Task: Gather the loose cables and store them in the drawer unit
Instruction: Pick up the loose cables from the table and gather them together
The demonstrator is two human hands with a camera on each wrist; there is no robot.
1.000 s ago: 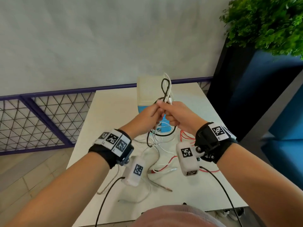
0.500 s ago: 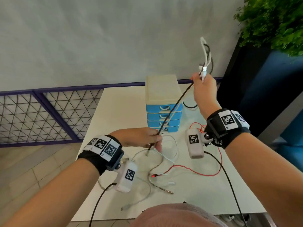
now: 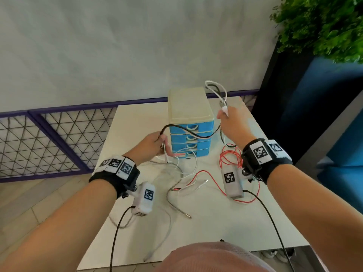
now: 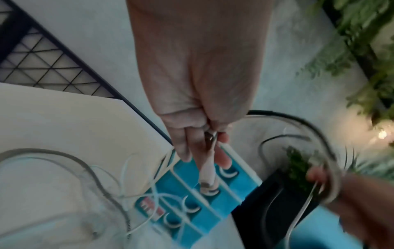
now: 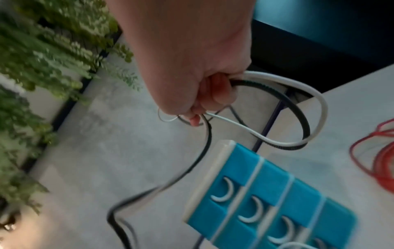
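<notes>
A black and white cable sags between my two hands across the front of the blue drawer unit, whose drawers are all closed. My right hand, to the right of the unit's top, grips the cable's gathered loops, and one loop sticks up above the fist. My left hand, left of the unit, pinches the other end, and its white plug hangs below the fingers. A red cable, white cables and a grey braided cable lie loose on the white table.
The drawer unit stands at the back middle of the table, near the grey wall. A dark planter with green foliage rises at the right. A purple mesh railing runs on the left. Black wrist-camera leads trail toward the table's front edge.
My right hand has come down from high up to beside the drawer unit's top. My left hand rose and moved left of the unit. The cable between them went from taut to sagging.
</notes>
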